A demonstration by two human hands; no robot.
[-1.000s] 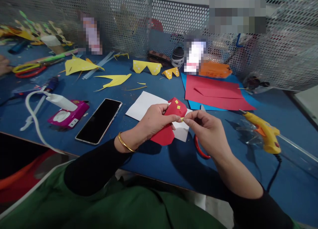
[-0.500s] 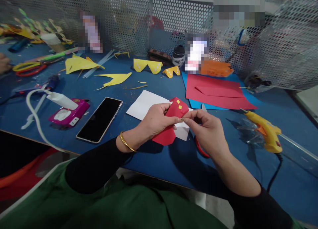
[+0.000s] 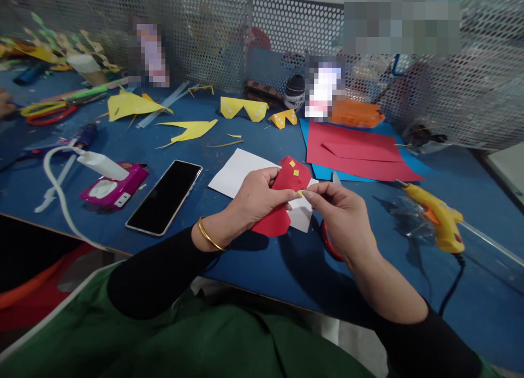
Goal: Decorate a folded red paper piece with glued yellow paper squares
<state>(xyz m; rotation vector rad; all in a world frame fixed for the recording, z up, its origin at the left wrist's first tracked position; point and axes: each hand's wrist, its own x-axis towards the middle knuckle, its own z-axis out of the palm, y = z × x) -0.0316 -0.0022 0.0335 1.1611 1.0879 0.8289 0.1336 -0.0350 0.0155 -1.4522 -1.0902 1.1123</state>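
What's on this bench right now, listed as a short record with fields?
Left hand: holds the red cutout
Right hand: fingertips at a tiny yellow piece
On cutout: two yellow squares
Beneath hands: white paper
Left side: dark-screened phone, magenta power socket
Right side: yellow glue gun
Behind: red sheets over blue
Partly hidden: red-handled scissors

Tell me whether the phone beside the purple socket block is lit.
Dark: the phone lies face up, its screen plain black.
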